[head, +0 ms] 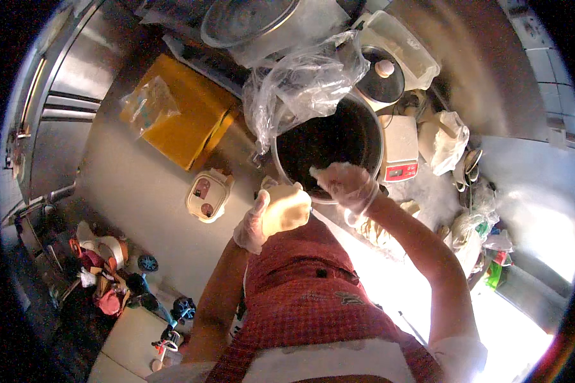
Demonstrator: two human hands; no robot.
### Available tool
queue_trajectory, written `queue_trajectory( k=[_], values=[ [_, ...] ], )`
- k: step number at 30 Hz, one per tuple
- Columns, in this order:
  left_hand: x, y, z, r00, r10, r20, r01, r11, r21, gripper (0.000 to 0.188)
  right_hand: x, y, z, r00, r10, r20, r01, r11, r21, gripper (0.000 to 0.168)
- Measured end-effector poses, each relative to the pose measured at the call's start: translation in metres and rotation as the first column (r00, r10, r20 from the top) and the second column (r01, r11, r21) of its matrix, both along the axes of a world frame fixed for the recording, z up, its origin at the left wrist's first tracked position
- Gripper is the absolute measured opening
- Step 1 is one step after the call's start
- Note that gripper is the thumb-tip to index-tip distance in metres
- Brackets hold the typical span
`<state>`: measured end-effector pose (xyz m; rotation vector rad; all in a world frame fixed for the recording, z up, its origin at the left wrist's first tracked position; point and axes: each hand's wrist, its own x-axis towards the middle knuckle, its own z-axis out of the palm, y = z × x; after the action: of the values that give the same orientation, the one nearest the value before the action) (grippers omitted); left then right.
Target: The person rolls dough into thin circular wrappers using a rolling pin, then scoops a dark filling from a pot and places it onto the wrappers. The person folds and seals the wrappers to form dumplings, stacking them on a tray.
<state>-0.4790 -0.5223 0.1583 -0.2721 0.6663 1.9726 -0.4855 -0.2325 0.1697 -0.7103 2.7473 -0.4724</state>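
Observation:
My left hand (253, 222), in a clear plastic glove, holds a pale cream tub-like container (286, 211) in front of my apron. Its inside does not show clearly. A large round pot (374, 165) with a dark interior stands just beyond it. My right hand (347, 185), also gloved, reaches over the pot's near rim with its fingers pointing left. Whether anything is in those fingers is hidden. Crumpled clear plastic sheeting (302, 81) hangs over the pot's far left side. A lidded cream container (208, 196) sits to the left.
At the left is a yellow-brown box (187, 110) with a plastic bag (153, 103) on it. Right of the pot stand a kitchen scale (400, 148), a knobbed lid (381, 79) and a translucent bin (402, 45). A blue-wheeled object (148, 292) lies lower left.

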Motion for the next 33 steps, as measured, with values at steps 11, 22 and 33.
queue_trajectory(
  k=[11, 22, 33],
  values=[
    [-0.032, -0.014, -0.004, 0.996, -0.059, -0.065, 0.065, 0.993, 0.095, 0.100, 0.000, -0.009, 0.035, 0.997, -0.071, -0.042, 0.070, 0.997, -0.035, 0.050],
    [-0.031, -0.006, -0.014, 0.997, -0.040, -0.059, 0.043, 0.998, 0.051, 0.101, -0.039, 0.013, -0.038, 0.827, -0.504, 0.248, 0.516, 0.856, 0.019, 0.031],
    [-0.031, -0.006, -0.015, 0.992, -0.085, -0.093, 0.093, 0.992, 0.090, 0.102, 0.004, -0.016, 0.027, 0.993, -0.041, 0.113, 0.038, 0.999, 0.027, 0.048]
  ],
)
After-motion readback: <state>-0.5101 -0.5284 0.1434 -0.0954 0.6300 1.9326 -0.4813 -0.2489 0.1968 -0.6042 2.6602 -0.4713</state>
